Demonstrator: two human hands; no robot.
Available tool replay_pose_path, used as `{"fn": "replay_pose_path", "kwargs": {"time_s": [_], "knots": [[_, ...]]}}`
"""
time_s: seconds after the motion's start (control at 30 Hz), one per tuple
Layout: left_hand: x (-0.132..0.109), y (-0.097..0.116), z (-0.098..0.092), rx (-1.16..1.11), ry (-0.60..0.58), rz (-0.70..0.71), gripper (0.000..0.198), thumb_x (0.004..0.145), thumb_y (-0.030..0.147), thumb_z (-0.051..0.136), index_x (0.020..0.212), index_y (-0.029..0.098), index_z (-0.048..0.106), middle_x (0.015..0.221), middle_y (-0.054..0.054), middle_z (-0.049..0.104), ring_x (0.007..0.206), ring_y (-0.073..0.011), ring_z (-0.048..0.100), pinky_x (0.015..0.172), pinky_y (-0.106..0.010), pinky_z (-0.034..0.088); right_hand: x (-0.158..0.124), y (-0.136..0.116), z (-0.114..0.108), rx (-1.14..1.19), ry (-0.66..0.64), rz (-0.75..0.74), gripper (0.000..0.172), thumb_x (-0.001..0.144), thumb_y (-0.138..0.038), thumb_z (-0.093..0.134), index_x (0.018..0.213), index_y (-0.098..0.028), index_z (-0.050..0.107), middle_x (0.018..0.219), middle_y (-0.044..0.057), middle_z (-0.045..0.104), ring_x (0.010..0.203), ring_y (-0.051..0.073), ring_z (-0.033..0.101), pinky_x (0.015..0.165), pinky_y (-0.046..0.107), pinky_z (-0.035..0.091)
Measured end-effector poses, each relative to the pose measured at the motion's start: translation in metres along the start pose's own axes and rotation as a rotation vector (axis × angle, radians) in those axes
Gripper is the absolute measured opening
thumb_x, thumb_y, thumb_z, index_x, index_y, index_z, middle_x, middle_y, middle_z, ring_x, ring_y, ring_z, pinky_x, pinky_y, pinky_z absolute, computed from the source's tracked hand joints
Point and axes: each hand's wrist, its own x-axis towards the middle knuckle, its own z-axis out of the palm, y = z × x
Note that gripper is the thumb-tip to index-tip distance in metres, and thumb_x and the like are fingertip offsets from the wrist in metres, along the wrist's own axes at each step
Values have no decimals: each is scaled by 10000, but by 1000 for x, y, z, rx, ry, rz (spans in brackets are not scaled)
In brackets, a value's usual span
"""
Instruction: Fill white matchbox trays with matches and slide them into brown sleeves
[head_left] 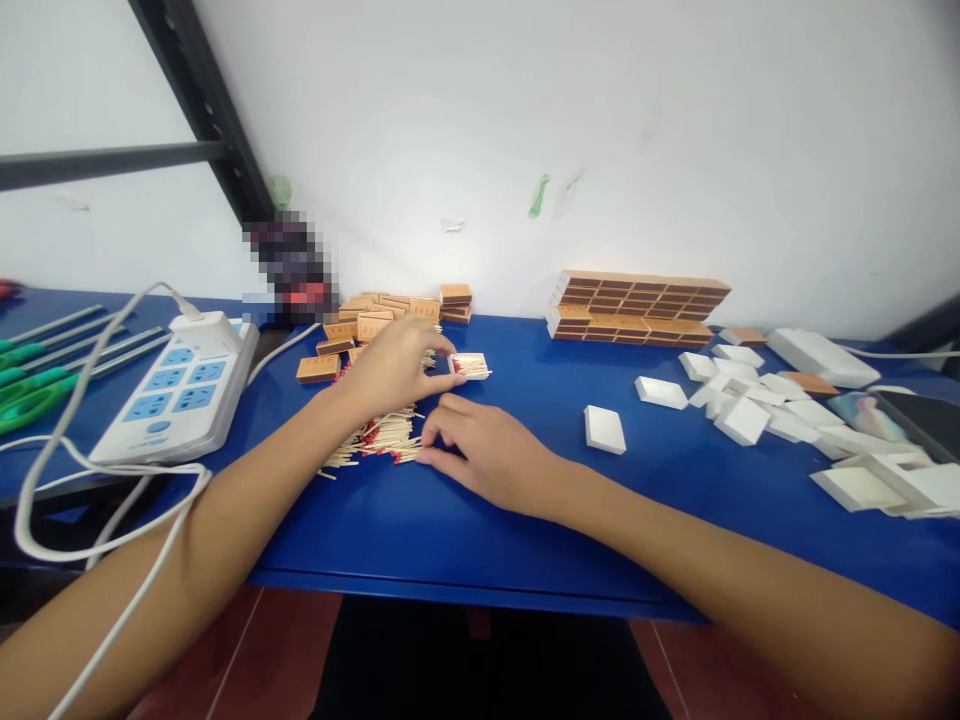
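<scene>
A small white matchbox tray (480, 358) with red-tipped matches in it lies on the blue table. My left hand (397, 370) reaches over the match pile, its thumb and index finger closed about the tray's left end. Below it, loose matches (394, 435) with red heads are heaped, partly hidden by my left hand and forearm. At the right edge of that heap is my right hand (495, 450), thumb and fingers curled together on matches; how many they grip cannot be made out. Brown matchboxes (319, 369) lie jumbled behind the heap.
Matchboxes stand in a stacked block (637, 308) by the wall. White empty trays (742, 415) are scattered at right, with one single tray (604, 429) nearer. At left are a power strip (180, 385), a looping white cable (56, 440) and green-handled tools (37, 400).
</scene>
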Motion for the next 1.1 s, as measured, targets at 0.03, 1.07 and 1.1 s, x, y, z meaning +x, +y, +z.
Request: {"fn": "replay_pose_path", "kwargs": {"time_s": [0.03,1.07,1.1], "knots": [[0,0,0,10,1,5,253,888,410,831,1004,188,799,956,-69,783,948,-265,660,871,-402,486,-3,3,-5,-5,-9,19,99,1029,-281,687,1011,-183,687,1057,45,670,807,151,608,754,312,451],[-2,-3,2,61,-41,-4,288,933,468,762,1023,195,789,941,-81,738,990,-284,638,868,-406,491,-16,45,-64,-60,-183,136,180,1051,-299,583,894,-221,626,980,50,685,863,205,613,761,338,444],[-2,-3,1,61,-44,-8,284,933,462,762,1028,195,789,939,-80,739,991,-283,639,867,-405,490,-17,45,-65,-62,-185,130,182,1054,-302,580,896,-222,623,977,48,685,869,205,613,760,336,442]]}}
